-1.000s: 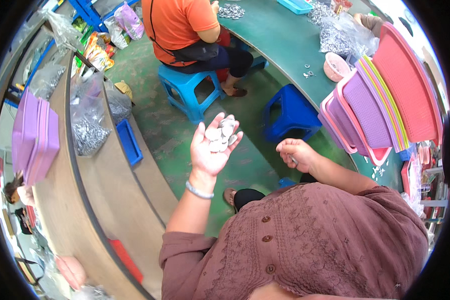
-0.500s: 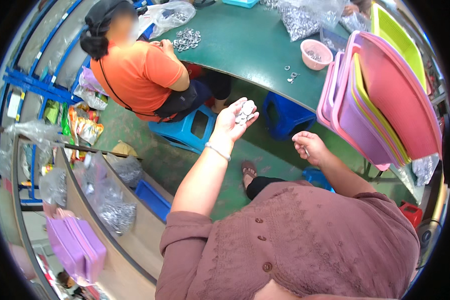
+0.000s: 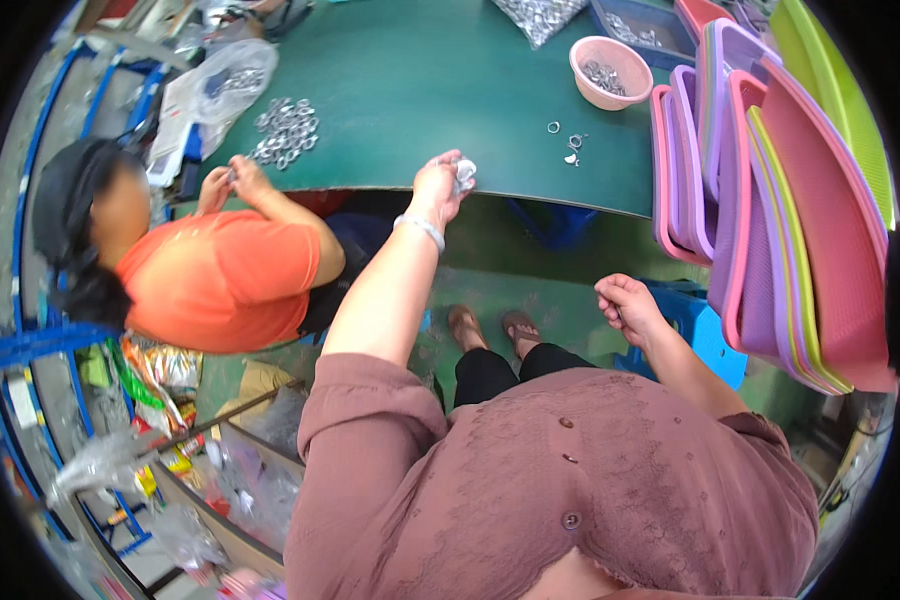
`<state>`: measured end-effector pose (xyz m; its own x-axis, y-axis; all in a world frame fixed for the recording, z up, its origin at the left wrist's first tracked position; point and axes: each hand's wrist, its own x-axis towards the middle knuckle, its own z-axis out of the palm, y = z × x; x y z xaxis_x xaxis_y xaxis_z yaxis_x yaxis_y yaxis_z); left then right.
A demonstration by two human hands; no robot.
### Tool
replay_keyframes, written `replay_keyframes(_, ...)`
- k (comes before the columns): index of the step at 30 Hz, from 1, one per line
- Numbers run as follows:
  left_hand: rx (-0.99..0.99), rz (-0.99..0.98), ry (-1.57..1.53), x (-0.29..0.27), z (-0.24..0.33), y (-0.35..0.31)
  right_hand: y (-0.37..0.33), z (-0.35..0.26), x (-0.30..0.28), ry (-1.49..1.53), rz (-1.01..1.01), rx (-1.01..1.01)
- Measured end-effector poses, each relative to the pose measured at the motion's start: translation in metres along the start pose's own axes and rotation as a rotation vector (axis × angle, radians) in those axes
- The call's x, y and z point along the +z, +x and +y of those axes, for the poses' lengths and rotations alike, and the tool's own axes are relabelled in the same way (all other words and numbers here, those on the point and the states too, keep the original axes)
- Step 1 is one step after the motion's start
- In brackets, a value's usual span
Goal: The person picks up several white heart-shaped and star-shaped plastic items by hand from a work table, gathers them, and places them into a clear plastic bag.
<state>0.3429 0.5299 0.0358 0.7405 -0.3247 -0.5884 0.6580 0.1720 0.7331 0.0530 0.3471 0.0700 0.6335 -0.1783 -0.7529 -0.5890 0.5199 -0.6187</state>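
That person has on a dusty mauve blouse (image 3: 440, 500), 3 round brown buttons (image 3: 571, 520) showing down its front and darker patterning (image 3: 655, 440) (sprig-like, to my eye) beside them. Beyond the blouse's turned-up left sleeve (image 3: 365, 395) sits a pale bracelet (image 3: 425, 229); below its hem, black trousers (image 3: 485, 375) and 2 brownish sandals (image 3: 462, 322).

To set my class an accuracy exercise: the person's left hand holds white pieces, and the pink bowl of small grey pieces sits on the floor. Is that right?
Not quite: the head view shows the pink bowl of small grey pieces on the green table. The left hand does hold white pieces.
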Motion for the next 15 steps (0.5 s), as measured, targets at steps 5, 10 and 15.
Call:
replay_keyframes(5,0.207,-0.102,0.546,0.023,0.001,0.069,0.024,0.0,0.028,0.042,0.144,0.008)
replay_keyframes(10,0.816,-0.012,1.108,-0.002,0.011,0.108,0.074,-0.04,0.087,-0.052,0.139,-0.127)
replay_keyframes(15,0.785,0.347,0.966,-0.038,0.021,0.086,0.14,-0.067,0.118,-0.257,0.082,-0.441)
